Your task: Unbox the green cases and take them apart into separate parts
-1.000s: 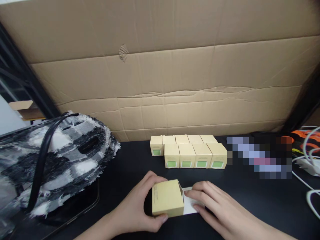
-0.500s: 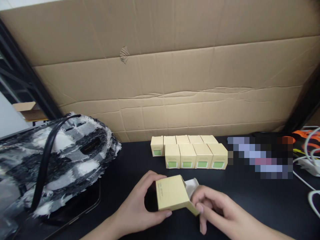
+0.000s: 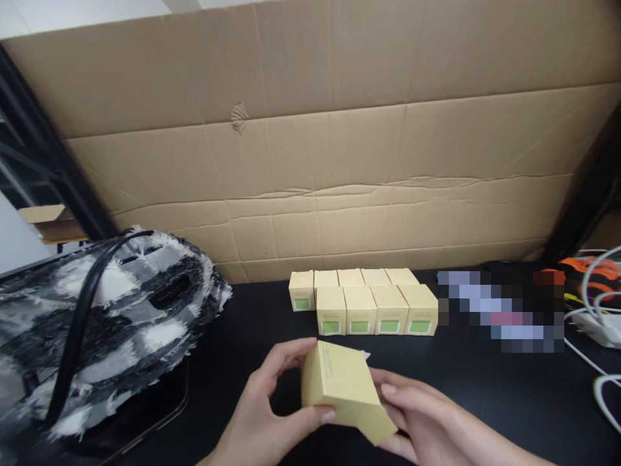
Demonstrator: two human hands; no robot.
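My left hand [image 3: 272,404] grips a small pale-yellow cardboard box [image 3: 347,375] by its left end, thumb below and fingers at the upper edge. The box is tilted, with small print on its upper face. At its right end a flap [image 3: 381,424] hangs open toward me, and a bit of white flap shows behind. My right hand [image 3: 417,414] curls round that open end, its thumb near the side edge; the fingertips are partly hidden behind the flap. Beyond my hands, several matching boxes [image 3: 360,309] with green-patterned fronts stand in two rows.
A shaggy black-and-white bag [image 3: 160,285] with a black strap lies at the left on the black table [image 3: 262,310]. A big cardboard sheet [image 3: 315,149] rises behind. At right are a pixelated patch, orange-and-black items [image 3: 594,272] and white cables [image 3: 599,382].
The box has turned in my left hand, its printed face tipping to the right. My right hand has moved from pinching the flap's corner to the open end. The view has shifted slightly upward.
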